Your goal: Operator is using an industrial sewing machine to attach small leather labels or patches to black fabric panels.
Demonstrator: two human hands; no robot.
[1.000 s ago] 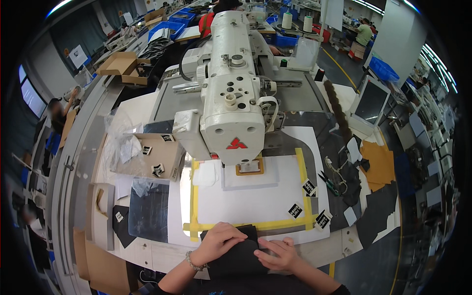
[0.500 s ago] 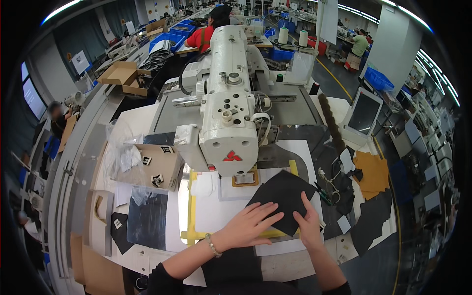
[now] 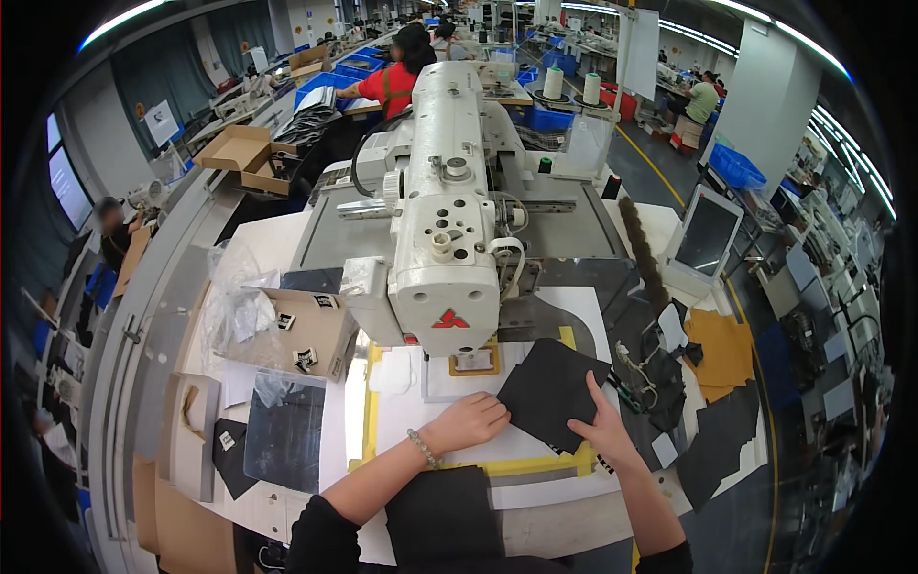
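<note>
A black fabric piece (image 3: pixel 553 394) is held at a slant over the white work plate, in front of the sewing machine head (image 3: pixel 446 287). My right hand (image 3: pixel 602 430) grips its right edge, thumb on top and the other fingers mostly hidden beneath. At the left corner of the fabric, my left hand (image 3: pixel 467 423) has its fingers curled together, apparently pinching the edge; the thumb is out of sight. Yellow tape (image 3: pixel 535 465) borders the plate. Under the needle area sits a small brown-yellow frame (image 3: pixel 474 361) with a pale patch inside it.
More black fabric (image 3: pixel 445 517) lies at the front edge near me. To the left stands a cardboard box (image 3: pixel 320 330) with small labels. Dark scraps, cords, ochre fabric (image 3: pixel 722 349) and a screen (image 3: pixel 708 230) are on the right. A co-worker in red (image 3: pixel 390 88) sits beyond the machine.
My left hand has gone from lying spread on the fabric to curled fingers at its left corner. The fabric has turned slightly, and my right hand keeps its hold.
</note>
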